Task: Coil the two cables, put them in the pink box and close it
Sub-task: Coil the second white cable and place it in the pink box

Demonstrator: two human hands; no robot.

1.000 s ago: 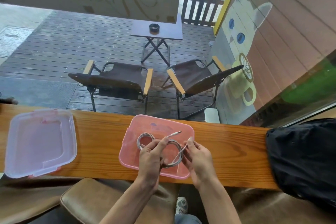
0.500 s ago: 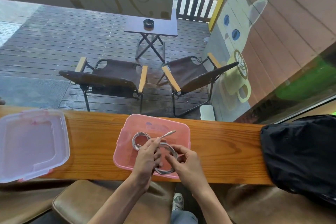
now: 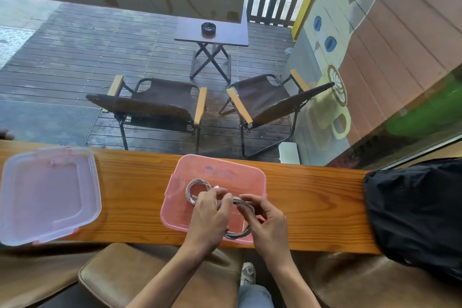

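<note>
**Operator:** Since the earlier frame, both my hands have closed in on the second cable point(image 3: 238, 232); its free end, which stuck up toward the far rim, is no longer raised, and the loop has tightened. Left hand point(image 3: 208, 217) pinches the coil's left side; right hand point(image 3: 266, 220) curls its fingers point(image 3: 246, 204) narrowly over the upper arc.

**Observer:** Where does the coil lie relative to the box?

**Operator:** Over the near-right part of the pink box point(image 3: 250, 172), whether touching the floor I cannot tell. The first cable point(image 3: 197, 186) already rests coiled in the far-left part, just beside my left fingertips.

**Observer:** And the lid?

**Operator:** The lid point(image 3: 47, 195) sits well apart on the wooden counter point(image 3: 135, 190), on my left side. I judge the left hand nearer for fetching it; the coil's long axis runs near-to-far, so it should drop flat beside the first.
</note>
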